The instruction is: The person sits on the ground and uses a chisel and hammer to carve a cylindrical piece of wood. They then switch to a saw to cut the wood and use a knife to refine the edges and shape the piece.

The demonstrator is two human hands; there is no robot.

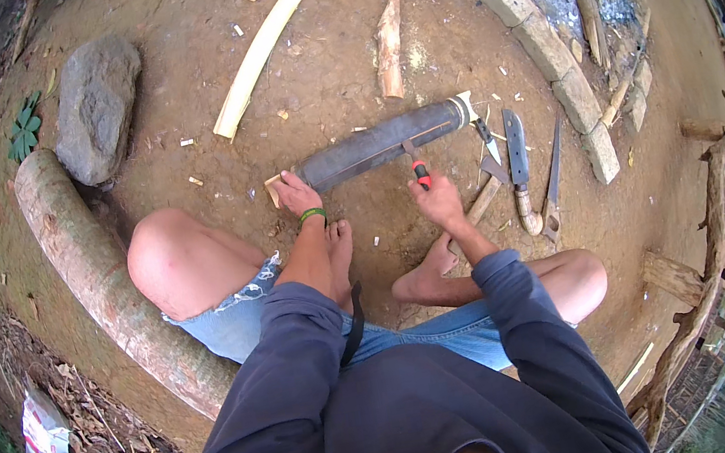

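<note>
The left hand [295,195] presses on the near end of a dark bamboo tube [383,144] lying on the dirt ground [330,72], apparently to keep it from rolling. The right hand [440,203] grips a red-handled knife [419,171], its blade set against the tube's middle. The tube stretches away rightward between both hands, with spare blades [518,170] lying just right of the right hand.

The person wears a dark navy long-sleeved top, loose and soft, its sleeves pushed up a little so the cuffs bunch partway along both forearms, well back from the fingers. A thin green band [312,215] circles the wrist just behind the left hand [295,193]. The right hand [439,202] is bare, with no band behind its fingers. Below the top are faded light-blue denim shorts [235,316] with frayed hems. Knees and feet are bare.
</note>
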